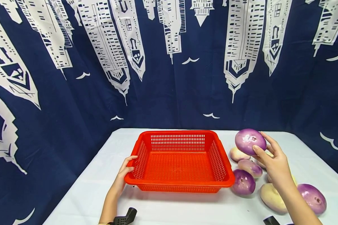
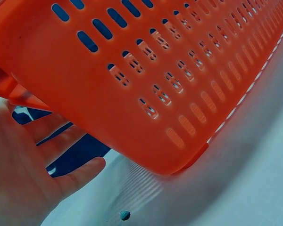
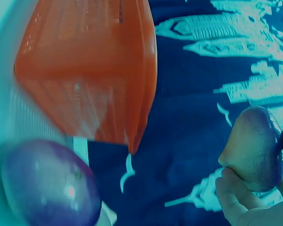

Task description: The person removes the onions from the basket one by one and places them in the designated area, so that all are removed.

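A red plastic basket [image 1: 177, 186] with slotted sides stands on the white table. At its left rim my left hand [image 1: 123, 173] grips the edge; the left wrist view shows several fingers of that hand [image 2: 26, 165] stretched below the rim. My right hand [image 1: 274, 159] holds a purple turnip [image 1: 249, 140] up in the air, to the right of the basket, pinched between thumb and fingers. The right wrist view shows this turnip [image 3: 254, 148] from the side, pale on one face. Below it lie a purple turnip [image 1: 243, 182], a pale turnip [image 1: 271, 197] and several others.
Another purple turnip [image 1: 312, 198] lies at the far right, beside my forearm. A dark blue curtain [image 1: 169, 93] printed with white buildings hangs behind the table [image 1: 180, 209]. The basket holds nothing that I can see.
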The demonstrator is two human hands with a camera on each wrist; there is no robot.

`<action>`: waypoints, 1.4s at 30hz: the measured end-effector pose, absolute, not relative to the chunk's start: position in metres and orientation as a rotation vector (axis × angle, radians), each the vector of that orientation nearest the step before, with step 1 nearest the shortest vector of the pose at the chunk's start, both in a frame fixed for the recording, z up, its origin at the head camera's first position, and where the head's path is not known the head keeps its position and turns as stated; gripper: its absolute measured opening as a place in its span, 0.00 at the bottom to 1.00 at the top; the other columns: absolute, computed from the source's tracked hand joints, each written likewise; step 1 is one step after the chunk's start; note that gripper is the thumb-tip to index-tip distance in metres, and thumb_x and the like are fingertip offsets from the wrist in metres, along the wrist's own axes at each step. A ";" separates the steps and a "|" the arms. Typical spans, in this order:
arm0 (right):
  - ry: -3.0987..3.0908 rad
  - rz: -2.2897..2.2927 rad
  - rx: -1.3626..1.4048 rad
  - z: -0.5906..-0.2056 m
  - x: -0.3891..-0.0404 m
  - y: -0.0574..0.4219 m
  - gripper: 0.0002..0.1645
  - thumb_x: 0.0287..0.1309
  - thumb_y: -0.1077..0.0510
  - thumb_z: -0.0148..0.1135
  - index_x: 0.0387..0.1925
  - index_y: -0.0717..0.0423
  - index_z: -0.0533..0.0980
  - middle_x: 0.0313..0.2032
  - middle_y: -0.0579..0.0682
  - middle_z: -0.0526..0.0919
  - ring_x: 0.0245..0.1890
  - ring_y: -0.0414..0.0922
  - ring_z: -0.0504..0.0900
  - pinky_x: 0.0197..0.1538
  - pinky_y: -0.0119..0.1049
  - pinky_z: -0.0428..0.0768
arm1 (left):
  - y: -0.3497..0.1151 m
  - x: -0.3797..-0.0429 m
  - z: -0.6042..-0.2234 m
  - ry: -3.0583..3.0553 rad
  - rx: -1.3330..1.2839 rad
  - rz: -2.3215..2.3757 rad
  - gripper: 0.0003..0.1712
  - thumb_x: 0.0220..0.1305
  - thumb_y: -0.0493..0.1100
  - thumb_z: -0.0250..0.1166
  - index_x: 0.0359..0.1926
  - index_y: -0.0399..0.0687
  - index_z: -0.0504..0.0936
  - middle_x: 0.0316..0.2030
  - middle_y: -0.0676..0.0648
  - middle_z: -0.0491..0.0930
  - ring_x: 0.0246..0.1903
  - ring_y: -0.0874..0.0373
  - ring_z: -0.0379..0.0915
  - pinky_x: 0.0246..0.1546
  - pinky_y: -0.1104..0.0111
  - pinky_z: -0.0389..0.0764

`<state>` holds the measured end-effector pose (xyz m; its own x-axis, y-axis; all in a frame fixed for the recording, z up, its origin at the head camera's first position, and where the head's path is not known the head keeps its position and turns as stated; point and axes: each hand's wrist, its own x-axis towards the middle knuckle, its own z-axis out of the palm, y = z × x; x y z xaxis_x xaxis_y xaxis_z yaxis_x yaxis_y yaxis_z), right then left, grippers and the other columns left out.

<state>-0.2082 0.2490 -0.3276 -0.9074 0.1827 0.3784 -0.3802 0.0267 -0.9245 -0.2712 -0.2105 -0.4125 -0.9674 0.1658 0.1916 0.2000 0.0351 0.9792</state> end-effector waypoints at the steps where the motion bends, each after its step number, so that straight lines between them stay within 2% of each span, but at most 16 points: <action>1: -1.880 1.957 0.202 -0.329 -0.210 0.255 0.33 0.58 0.63 0.54 0.64 0.40 0.60 0.38 0.37 0.71 0.28 0.29 0.82 0.34 0.19 0.76 | -0.211 -0.271 -0.412 -2.241 -0.397 -2.131 0.30 0.53 0.37 0.41 0.60 0.43 0.59 0.58 0.41 0.57 0.50 0.49 0.61 0.48 0.62 0.67; 4: -1.804 1.983 0.185 -0.344 -0.222 0.283 0.34 0.57 0.64 0.54 0.64 0.42 0.60 0.40 0.38 0.72 0.29 0.30 0.83 0.34 0.20 0.77 | -0.210 -0.271 -0.411 -2.235 -0.399 -2.134 0.30 0.52 0.37 0.41 0.60 0.43 0.59 0.58 0.41 0.57 0.50 0.49 0.61 0.47 0.62 0.68; 9: -1.706 1.989 0.100 -0.392 -0.255 0.349 0.37 0.54 0.62 0.58 0.65 0.42 0.60 0.44 0.39 0.73 0.32 0.32 0.83 0.32 0.24 0.78 | -0.211 -0.271 -0.409 -2.235 -0.404 -2.138 0.30 0.52 0.37 0.41 0.60 0.42 0.58 0.58 0.40 0.57 0.50 0.48 0.61 0.48 0.62 0.67; 13: -1.707 1.961 0.024 -0.414 -0.264 0.382 0.39 0.52 0.60 0.61 0.65 0.40 0.59 0.43 0.39 0.73 0.30 0.31 0.83 0.29 0.25 0.78 | -0.211 -0.271 -0.411 -2.233 -0.408 -2.138 0.30 0.52 0.37 0.41 0.60 0.43 0.58 0.59 0.40 0.57 0.50 0.48 0.61 0.47 0.62 0.68; 19: -1.838 1.867 -0.097 -0.402 -0.249 0.389 0.40 0.52 0.58 0.62 0.65 0.36 0.58 0.38 0.32 0.70 0.25 0.26 0.80 0.27 0.19 0.76 | -0.212 -0.272 -0.412 -2.218 -0.397 -2.143 0.29 0.53 0.37 0.41 0.60 0.42 0.59 0.57 0.41 0.58 0.49 0.49 0.62 0.46 0.63 0.69; 24: -2.101 1.650 -0.169 -0.389 -0.231 0.388 0.40 0.57 0.57 0.57 0.67 0.33 0.53 0.35 0.25 0.64 0.26 0.18 0.73 0.27 0.16 0.74 | -0.211 -0.272 -0.412 -2.223 -0.394 -2.147 0.29 0.54 0.37 0.41 0.60 0.42 0.59 0.57 0.41 0.58 0.50 0.50 0.62 0.46 0.66 0.70; 30: -2.332 1.450 -0.174 -0.396 -0.228 0.409 0.41 0.60 0.53 0.53 0.69 0.37 0.44 0.29 0.17 0.60 0.26 0.15 0.68 0.26 0.17 0.73 | -0.211 -0.272 -0.411 -2.220 -0.385 -2.134 0.29 0.53 0.37 0.41 0.60 0.41 0.59 0.57 0.41 0.59 0.49 0.49 0.62 0.46 0.65 0.69; 31: -2.375 1.416 -0.159 -0.399 -0.229 0.415 0.42 0.60 0.53 0.52 0.70 0.40 0.43 0.28 0.22 0.67 0.26 0.15 0.68 0.26 0.18 0.73 | -0.211 -0.272 -0.411 -2.221 -0.384 -2.135 0.29 0.53 0.37 0.41 0.60 0.41 0.59 0.57 0.41 0.59 0.50 0.49 0.62 0.46 0.65 0.69; 32: -2.412 1.382 -0.157 -0.402 -0.230 0.420 0.41 0.61 0.52 0.51 0.69 0.36 0.42 0.28 0.22 0.67 0.26 0.14 0.67 0.26 0.18 0.73 | -0.211 -0.272 -0.410 -2.221 -0.387 -2.138 0.29 0.53 0.37 0.41 0.60 0.41 0.59 0.57 0.41 0.59 0.50 0.49 0.62 0.46 0.65 0.70; 34: -2.498 1.323 -0.139 -0.408 -0.231 0.430 0.42 0.62 0.52 0.50 0.70 0.38 0.39 0.31 0.43 0.79 0.26 0.15 0.66 0.26 0.20 0.74 | -0.211 -0.272 -0.411 -2.228 -0.387 -2.143 0.29 0.53 0.37 0.41 0.60 0.42 0.59 0.57 0.41 0.59 0.50 0.49 0.62 0.46 0.66 0.70; 36: -2.572 1.277 -0.131 -0.412 -0.232 0.436 0.42 0.63 0.51 0.48 0.70 0.38 0.36 0.40 0.70 0.75 0.26 0.15 0.65 0.26 0.23 0.75 | -0.212 -0.272 -0.411 -2.227 -0.385 -2.144 0.29 0.53 0.37 0.41 0.60 0.42 0.59 0.57 0.41 0.59 0.50 0.49 0.62 0.46 0.66 0.70; 37: -2.602 1.260 -0.130 -0.414 -0.233 0.438 0.42 0.63 0.50 0.47 0.70 0.39 0.35 0.44 0.81 0.68 0.25 0.16 0.66 0.26 0.24 0.75 | -0.212 -0.272 -0.411 -2.228 -0.384 -2.145 0.29 0.53 0.37 0.41 0.60 0.43 0.59 0.57 0.41 0.59 0.50 0.49 0.62 0.46 0.66 0.70; 38: -2.625 1.257 -0.137 -0.416 -0.234 0.439 0.42 0.64 0.50 0.46 0.69 0.38 0.33 0.44 0.81 0.68 0.25 0.17 0.66 0.26 0.25 0.75 | -0.212 -0.272 -0.411 -2.228 -0.386 -2.144 0.29 0.53 0.37 0.41 0.60 0.42 0.59 0.57 0.41 0.59 0.50 0.49 0.62 0.46 0.66 0.70; 39: -2.647 1.262 -0.129 -0.417 -0.235 0.440 0.43 0.64 0.49 0.45 0.69 0.44 0.31 0.48 0.88 0.58 0.25 0.18 0.67 0.27 0.25 0.75 | -0.212 -0.272 -0.410 -2.230 -0.387 -2.141 0.29 0.53 0.37 0.41 0.60 0.43 0.59 0.57 0.41 0.58 0.50 0.49 0.62 0.46 0.65 0.70; 42: -2.675 1.291 -0.153 -0.419 -0.238 0.440 0.44 0.64 0.48 0.43 0.69 0.48 0.29 0.48 0.87 0.58 0.25 0.20 0.69 0.28 0.24 0.73 | -0.212 -0.273 -0.410 -2.227 -0.386 -2.136 0.29 0.53 0.37 0.40 0.60 0.42 0.59 0.57 0.41 0.58 0.49 0.49 0.62 0.46 0.65 0.69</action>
